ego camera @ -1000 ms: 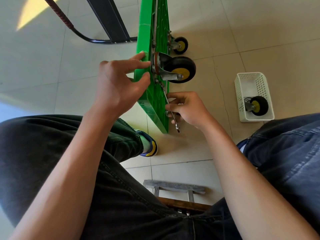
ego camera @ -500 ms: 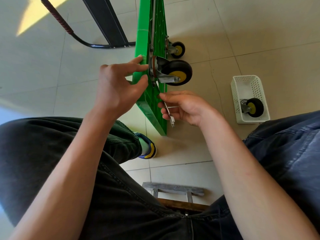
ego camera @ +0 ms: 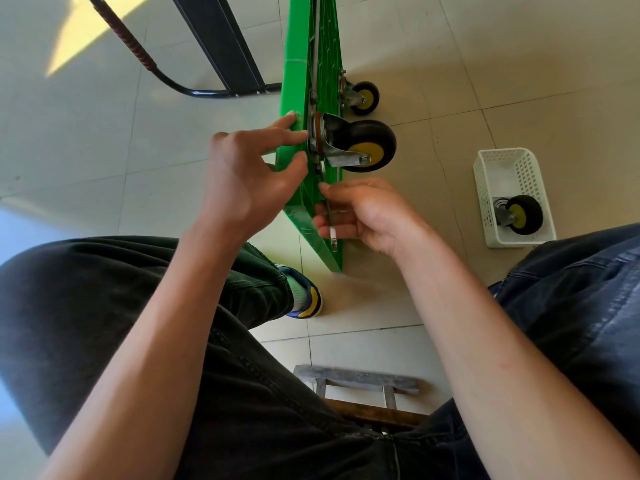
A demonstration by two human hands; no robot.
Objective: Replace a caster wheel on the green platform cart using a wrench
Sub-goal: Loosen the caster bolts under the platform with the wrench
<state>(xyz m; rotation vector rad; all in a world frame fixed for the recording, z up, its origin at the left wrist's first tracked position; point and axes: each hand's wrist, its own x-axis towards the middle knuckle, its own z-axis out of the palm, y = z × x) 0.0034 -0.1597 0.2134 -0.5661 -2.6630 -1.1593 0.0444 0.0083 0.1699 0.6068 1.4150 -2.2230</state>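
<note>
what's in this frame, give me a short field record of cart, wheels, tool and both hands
cart: green platform cart tipped on its edge on the tile floor
near caster: black and yellow caster wheel mounted on the underside
far caster: smaller in view
spare: loose caster in white basket
tool: wrench below the near caster's plate
left hand: fingers on the cart's edge
right hand: holds the wrench
</note>
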